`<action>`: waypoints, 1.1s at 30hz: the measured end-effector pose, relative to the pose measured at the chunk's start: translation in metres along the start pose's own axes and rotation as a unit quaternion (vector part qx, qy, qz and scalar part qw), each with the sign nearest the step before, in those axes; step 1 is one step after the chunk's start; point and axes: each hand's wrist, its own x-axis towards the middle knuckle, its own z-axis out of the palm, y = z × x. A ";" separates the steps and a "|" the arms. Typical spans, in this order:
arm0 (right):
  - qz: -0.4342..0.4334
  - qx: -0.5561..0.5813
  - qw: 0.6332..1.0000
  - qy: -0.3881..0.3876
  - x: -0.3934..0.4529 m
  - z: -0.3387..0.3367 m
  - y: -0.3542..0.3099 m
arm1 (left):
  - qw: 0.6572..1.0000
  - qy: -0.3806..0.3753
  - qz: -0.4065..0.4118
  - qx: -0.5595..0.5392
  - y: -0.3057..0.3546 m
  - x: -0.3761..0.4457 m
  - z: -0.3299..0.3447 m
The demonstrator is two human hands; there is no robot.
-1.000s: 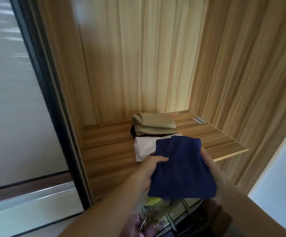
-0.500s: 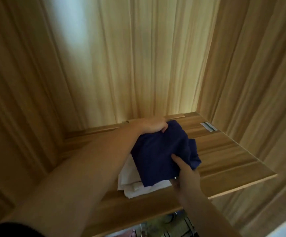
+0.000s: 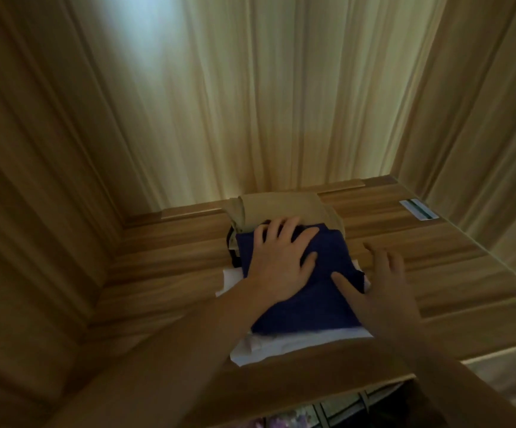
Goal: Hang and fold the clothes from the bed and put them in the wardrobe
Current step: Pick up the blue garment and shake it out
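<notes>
Head view is showing us the inside of a wooden wardrobe (image 3: 250, 103), and we are looking down at its shelf (image 3: 173, 257), where a small pile of folded clothes is sitting near the back corner. We are pressing our left hand (image 3: 281, 261) flat on a folded navy garment (image 3: 327, 273), with the fingers spread and straight, not curled around the cloth. Our right hand (image 3: 383, 291) is lying along the right edge of the same navy garment, fingers relaxed and loosely extended, with the thumb touching the fabric; it is gripping nothing that we can see. The navy garment is lying on top of a folded white garment (image 3: 281, 347), whose edges are peeking out at the front and left side of the pile. Just behind the navy piece, a folded khaki garment (image 3: 281, 208) is resting toward the back wall of the wardrobe, and a dark item (image 3: 232, 248) is showing in a thin strip under it at the left; we cannot tell what it is. A small white label (image 3: 418, 210) is sticking flat to the shelf near the right back corner, well apart from the clothes. Below the front edge of the shelf, some patterned fabric (image 3: 327, 412) is appearing dimly at the bottom of the view, too dark to make out further.
</notes>
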 end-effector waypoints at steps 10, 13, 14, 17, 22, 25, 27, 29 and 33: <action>-0.183 -0.267 0.941 -0.102 0.026 0.046 0.005 | 0.987 -0.117 -0.106 -0.036 -0.022 -0.030 0.012; -0.167 -0.275 0.939 -0.118 0.036 0.052 0.000 | 0.967 -0.185 -0.155 -0.079 -0.025 -0.022 0.017; -0.159 -0.282 0.938 -0.120 0.038 0.054 -0.002 | 0.965 -0.189 -0.161 -0.086 -0.025 -0.022 0.018; -0.137 -0.302 0.937 -0.108 0.040 0.061 -0.006 | 0.981 -0.124 -0.144 -0.028 -0.022 -0.029 0.018; -0.108 -0.316 0.938 -0.094 0.032 0.060 -0.017 | 0.991 -0.034 -0.130 -0.014 -0.005 -0.065 0.002; -0.100 -0.292 0.948 -0.072 0.015 0.050 -0.028 | 0.984 -0.080 -0.161 -0.017 -0.010 -0.087 -0.015; -0.107 -0.275 0.955 -0.042 -0.002 0.040 -0.040 | 0.980 -0.084 -0.180 -0.013 -0.015 -0.101 -0.036; -0.126 -0.263 0.956 -0.026 -0.025 0.029 -0.054 | 0.978 -0.095 -0.183 -0.021 -0.016 -0.116 -0.062; -0.165 -0.230 0.959 -0.001 -0.082 0.007 -0.086 | 0.983 -0.083 -0.161 -0.018 -0.009 -0.157 -0.122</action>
